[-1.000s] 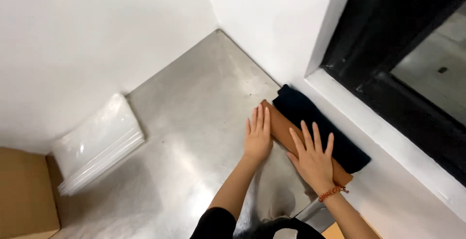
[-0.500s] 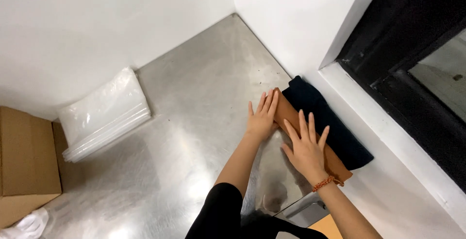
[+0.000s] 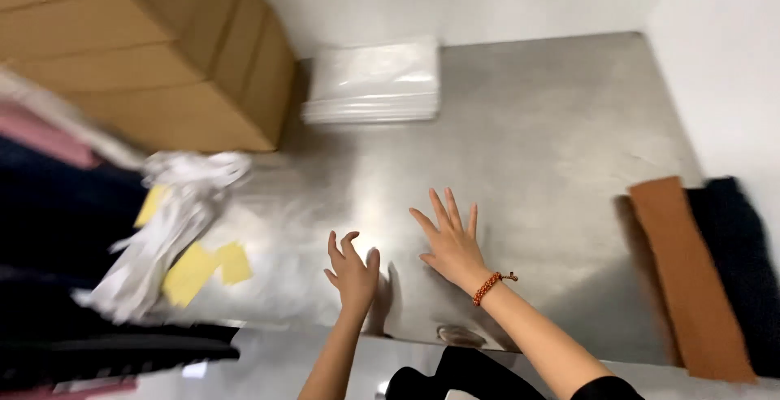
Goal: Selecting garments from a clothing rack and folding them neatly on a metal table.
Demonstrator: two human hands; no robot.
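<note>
Two empty hands over a steel desk [image 3: 536, 115].
Left hand [image 3: 353, 270] loosely curled, right hand [image 3: 451, 245] spread flat, both holding nothing; brown folded cloth [image 3: 686, 278] well apart.

Single head-worn view, looking steeply down from above, close over steel table [image 3: 561, 115]; no second view

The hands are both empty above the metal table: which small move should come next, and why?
Probably a reach left: both the left hand and right hand hover open over the bare steel table, and the nearest loose items are the crumpled white bags with yellow labels.
</note>
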